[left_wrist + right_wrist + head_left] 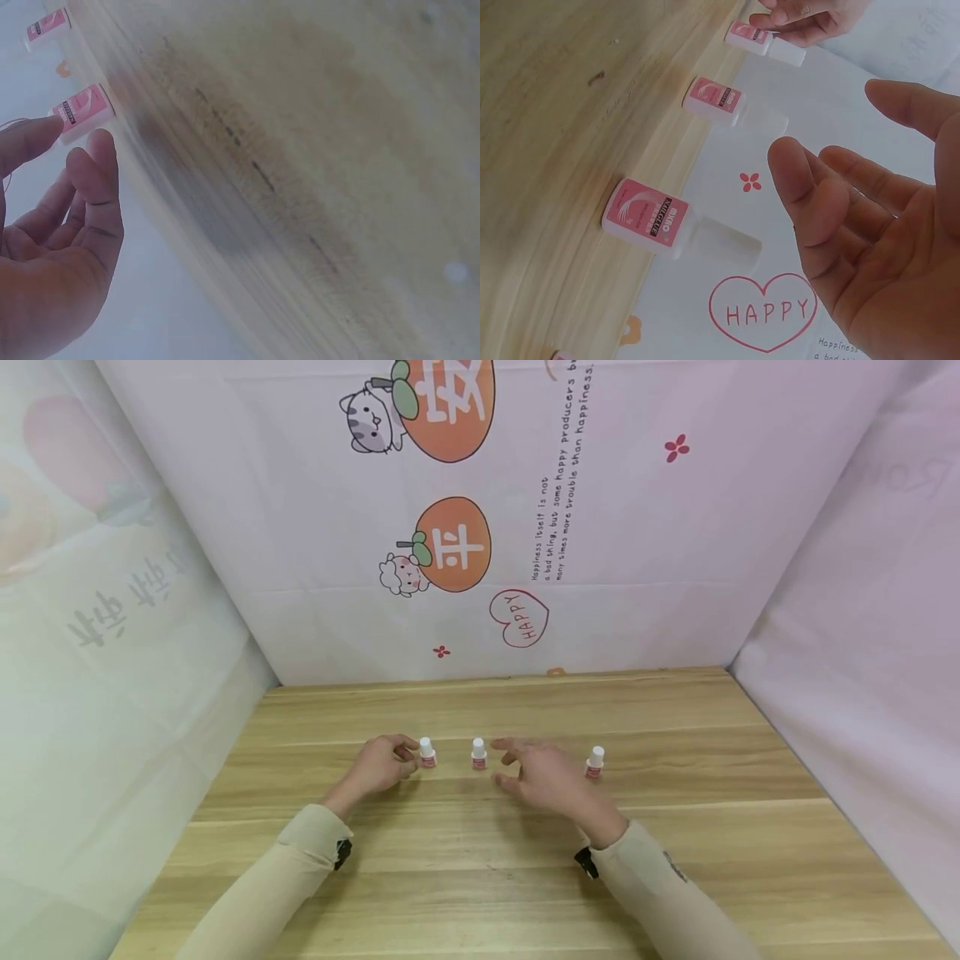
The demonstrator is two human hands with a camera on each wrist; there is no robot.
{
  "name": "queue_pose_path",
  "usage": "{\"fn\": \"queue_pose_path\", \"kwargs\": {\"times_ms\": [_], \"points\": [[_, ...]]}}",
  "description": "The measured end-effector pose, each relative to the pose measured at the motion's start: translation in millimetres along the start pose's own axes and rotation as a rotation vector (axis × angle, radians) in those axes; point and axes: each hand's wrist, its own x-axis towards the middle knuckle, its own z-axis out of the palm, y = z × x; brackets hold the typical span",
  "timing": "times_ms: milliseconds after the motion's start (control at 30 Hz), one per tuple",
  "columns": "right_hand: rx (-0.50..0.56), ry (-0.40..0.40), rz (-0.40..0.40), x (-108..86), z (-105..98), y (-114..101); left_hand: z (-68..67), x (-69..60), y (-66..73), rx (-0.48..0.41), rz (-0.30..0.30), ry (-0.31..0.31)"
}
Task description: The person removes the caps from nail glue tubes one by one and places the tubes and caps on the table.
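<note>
Several small nail glue bottles with pink labels and white caps stand upright in a row. My left hand [385, 763] is beside the leftmost bottle [427, 754]; in the left wrist view its thumb and fingers are apart, near a bottle [84, 112]. Whether they touch it, I cannot tell. My right hand [551, 779] hovers right of the second bottle [478, 755], fingers spread and loosely bent, holding nothing. The right wrist view shows another bottle [649, 217] near this hand, which the hand hides in the head view. Farther right is one more bottle [595, 763].
The bottles stand on a wood-grain table [480, 877]. A white printed cloth [637, 543] rises behind the table's back edge, with similar cloth walls [862, 635] at left and right.
</note>
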Motion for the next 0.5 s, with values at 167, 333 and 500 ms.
{"fn": "queue_pose_path", "kwargs": {"times_ms": [167,333,500], "points": [[0.025,-0.012,0.010,-0.6,3.9,-0.3,1.2,1.3,2.4,-0.002,-0.012,-0.022],[0.024,-0.024,0.021,-1.6,6.5,0.6,3.6,3.4,3.8,0.014,0.001,-0.034],[0.011,-0.030,0.024,-2.2,7.9,1.5,7.1,6.9,3.4,0.018,0.019,-0.029]]}}
